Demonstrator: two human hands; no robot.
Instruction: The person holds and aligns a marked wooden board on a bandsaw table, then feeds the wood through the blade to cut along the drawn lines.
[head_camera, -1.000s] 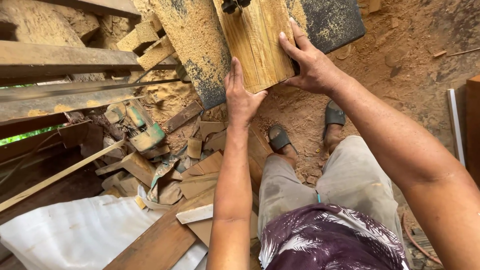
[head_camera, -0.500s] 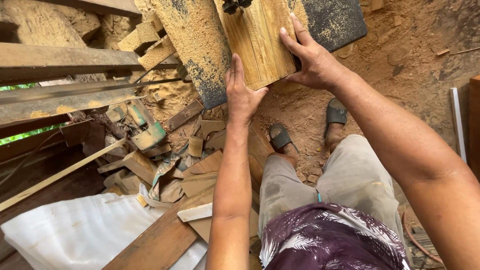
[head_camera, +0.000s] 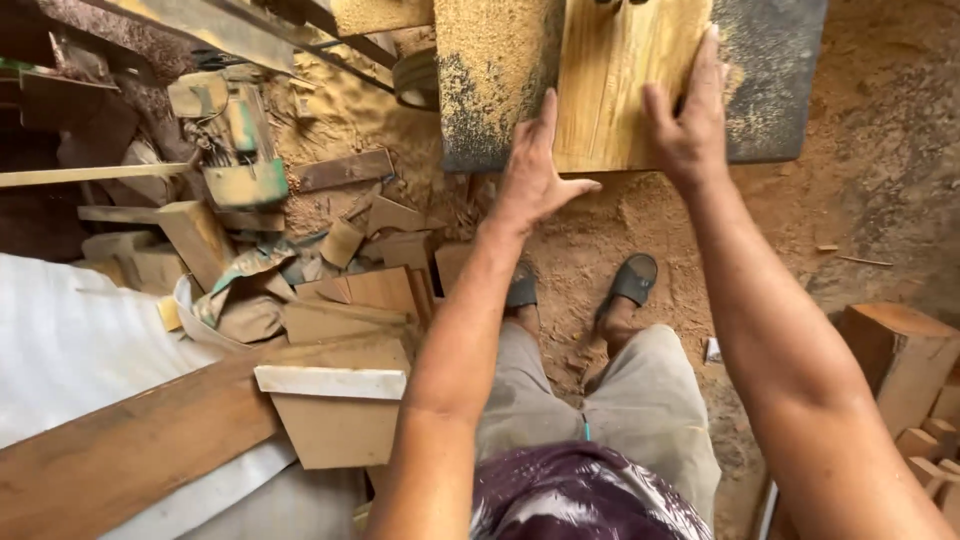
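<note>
A yellow wooden board (head_camera: 615, 85) lies flat on a dark, sawdust-covered machine table (head_camera: 490, 80) at the top of the view. My left hand (head_camera: 535, 170) presses against the board's near left edge, fingers straight and thumb spread toward its near end. My right hand (head_camera: 685, 115) lies flat on the board's right side, fingers stretched along its edge. A dark machine part touches the board's far end at the top edge of the view. My feet in dark sandals (head_camera: 630, 280) stand on the sawdust floor below.
Wood offcuts (head_camera: 350, 290) lie heaped on the floor at left, with a green dusty motor (head_camera: 240, 130) behind them. A long plank (head_camera: 130, 450) and a white sheet (head_camera: 70, 340) lie at lower left. Wood blocks (head_camera: 900, 360) stand at right.
The view has shifted so the scrap pile and plank sit differently in it. Both hands have slid forward along the board, the right hand now flatter on its right side.
</note>
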